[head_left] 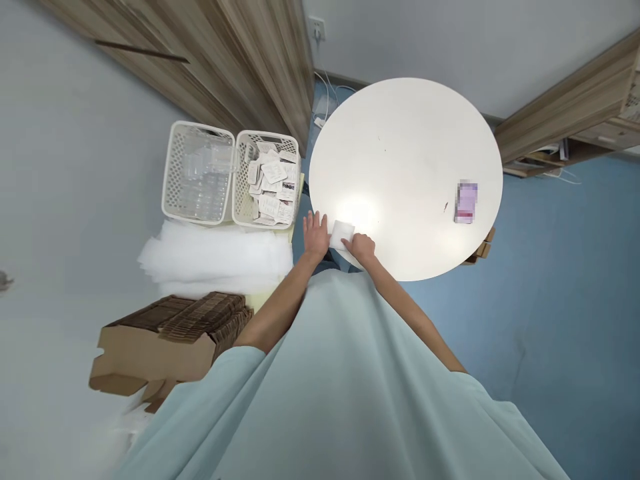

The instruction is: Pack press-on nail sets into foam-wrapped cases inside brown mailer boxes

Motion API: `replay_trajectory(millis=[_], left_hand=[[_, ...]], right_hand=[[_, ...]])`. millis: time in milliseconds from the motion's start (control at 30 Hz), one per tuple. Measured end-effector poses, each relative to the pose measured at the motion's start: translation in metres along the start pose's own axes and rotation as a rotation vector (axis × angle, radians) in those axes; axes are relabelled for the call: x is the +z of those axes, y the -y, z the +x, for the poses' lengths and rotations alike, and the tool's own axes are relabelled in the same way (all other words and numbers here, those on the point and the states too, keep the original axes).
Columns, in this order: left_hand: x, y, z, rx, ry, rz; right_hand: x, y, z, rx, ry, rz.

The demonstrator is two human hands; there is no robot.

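Note:
A small white square packet (342, 233), perhaps wrapped in foam sheet, lies at the near edge of the round white table (405, 147). My right hand (362, 247) is closed at the packet's right side, its thumb over the near corner and the other fingers curled. At the left side, my left hand (316, 235) has its fingers stretched out and spread, the palm edge right beside the packet. Whether that hand touches it, I cannot tell. What is inside the packet is hidden.
A phone-like purple object (466, 203) lies on the table's right. To the left stand a basket of clear plastic boxes (200, 170) and a basket of printed cards (273, 180). Nearer are stacked white foam sheets (220, 253) and folded cardboard boxes (165, 347). Wooden cabinets (240, 60) flank the table.

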State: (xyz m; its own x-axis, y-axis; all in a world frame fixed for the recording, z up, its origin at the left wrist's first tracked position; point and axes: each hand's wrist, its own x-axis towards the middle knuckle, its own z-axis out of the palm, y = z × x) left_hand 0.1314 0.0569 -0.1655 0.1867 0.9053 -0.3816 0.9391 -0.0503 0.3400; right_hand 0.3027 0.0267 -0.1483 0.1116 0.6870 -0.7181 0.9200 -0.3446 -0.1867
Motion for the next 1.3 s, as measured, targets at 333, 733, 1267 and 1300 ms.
replay_trajectory(millis=[333, 733, 1267, 1300], left_hand=[[-0.02, 0.026, -0.113, -0.263, -0.254, -0.152], [-0.018, 0.033, -0.316, -0.71, -0.48, -0.09], [-0.029, 0.219, -0.43, -0.832, -0.478, -0.216], [-0.025, 0.227, -0.433, -0.801, -0.475, -0.242]], right_hand=[[-0.03, -0.057, -0.056, -0.161, -0.063, 0.179], [-0.012, -0.051, -0.085, -0.373, 0.087, 0.256], [0.053, 0.033, -0.182, -0.514, -0.129, 0.297], [0.059, 0.045, -0.191, -0.521, -0.138, 0.284]])
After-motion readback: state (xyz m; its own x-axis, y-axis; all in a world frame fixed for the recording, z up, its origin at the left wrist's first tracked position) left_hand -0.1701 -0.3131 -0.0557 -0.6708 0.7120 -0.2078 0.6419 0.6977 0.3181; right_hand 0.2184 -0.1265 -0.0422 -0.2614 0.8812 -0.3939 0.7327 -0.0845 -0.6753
